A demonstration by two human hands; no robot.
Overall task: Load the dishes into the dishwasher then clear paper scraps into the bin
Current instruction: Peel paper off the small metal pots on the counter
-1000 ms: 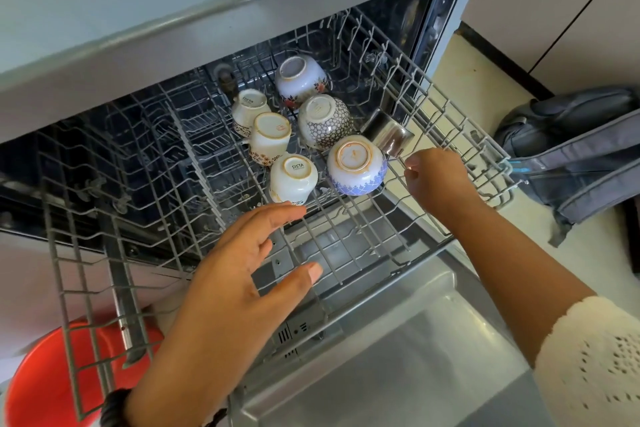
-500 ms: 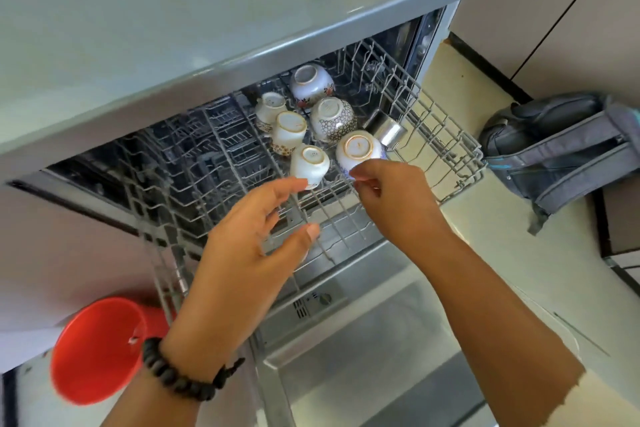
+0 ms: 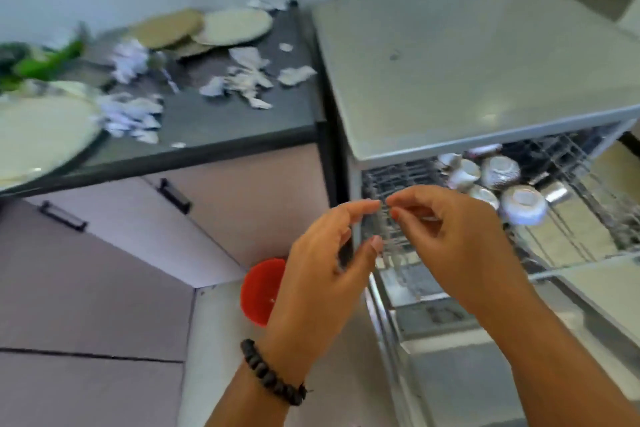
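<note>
The dishwasher (image 3: 485, 55) stands open at the right, its upper wire rack (image 3: 588, 218) pulled out with several upturned cups (image 3: 523, 204) in it. My left hand (image 3: 325, 274) and my right hand (image 3: 457, 239) hover empty in front of the rack's left corner, fingers apart and fingertips nearly meeting. Torn paper scraps (image 3: 249, 80) lie scattered on the dark counter (image 3: 221, 125) at the upper left. Plates sit there too: a large pale plate (image 3: 38, 135) at the left edge and stacked plates (image 3: 232, 26) at the back.
A red bin (image 3: 261, 291) stands on the floor between the cabinet and the dishwasher, partly hidden by my left hand. The dishwasher door (image 3: 485, 374) lies open below my right arm. Pink cabinet doors (image 3: 104, 253) with black handles fill the lower left. Green items (image 3: 45, 61) sit at the counter's far left.
My view has swung left and up, bringing the counter with plates and scraps into sight. Both hands have drawn back from the rack and cups and come together, empty.
</note>
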